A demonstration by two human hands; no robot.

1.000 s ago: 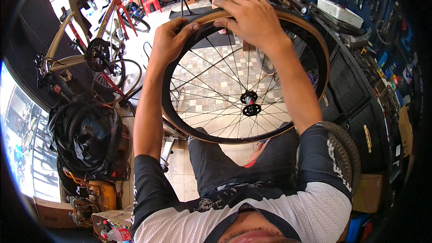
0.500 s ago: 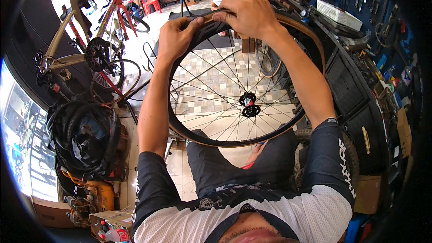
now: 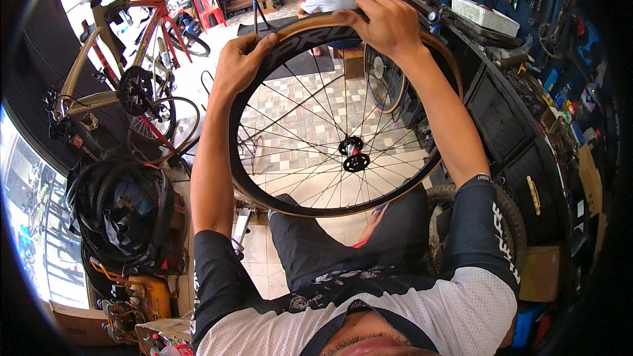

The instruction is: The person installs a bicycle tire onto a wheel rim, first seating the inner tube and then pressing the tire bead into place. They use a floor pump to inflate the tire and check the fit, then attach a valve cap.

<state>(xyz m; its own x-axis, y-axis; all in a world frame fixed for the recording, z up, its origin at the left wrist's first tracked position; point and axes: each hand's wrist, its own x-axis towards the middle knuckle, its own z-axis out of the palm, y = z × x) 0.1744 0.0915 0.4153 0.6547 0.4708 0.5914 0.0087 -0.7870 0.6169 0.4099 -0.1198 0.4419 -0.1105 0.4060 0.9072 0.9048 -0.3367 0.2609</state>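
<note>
We hold a bicycle wheel (image 3: 351, 147) up before our chest, its lower edge showing over our dark cloth trousers (image 3: 310, 250) at 6 o'clock. Its rim (image 3: 303, 45) is deep, black and smooth, with large grey markings near 12 o'clock. Around it runs a tyre (image 3: 310, 24) with a tan side band, and thin, straight spokes (image 3: 345, 99) fan inward to a small black hub (image 3: 356, 162) with a touch of red between its two round, pierced ends.

The wheel's open face is turned towards us and tilted, so it appears as an oval, a little longer from 9 to 3 o'clock than from 12 to 6. The hub's long axis runs nearly from 12 to 6, leaning slightly towards 11 and 5.

Our left hand (image 3: 239, 62) is clasped on the wheel between 10 and 11 o'clock, thumb laid along the tyre, fingers mostly hidden behind. Our right hand (image 3: 390, 26) is at 1 o'clock, loosely curled, its blurred thumb stretched towards 12; we cannot tell whether it grips the tyre.

About us, a tan-framed bicycle (image 3: 99, 100) stands at 10 o'clock, a heap of black rubber tyres (image 3: 119, 214) lies towards 8, and a white, slotted plastic basket (image 3: 491, 20) sits near 2.
</note>
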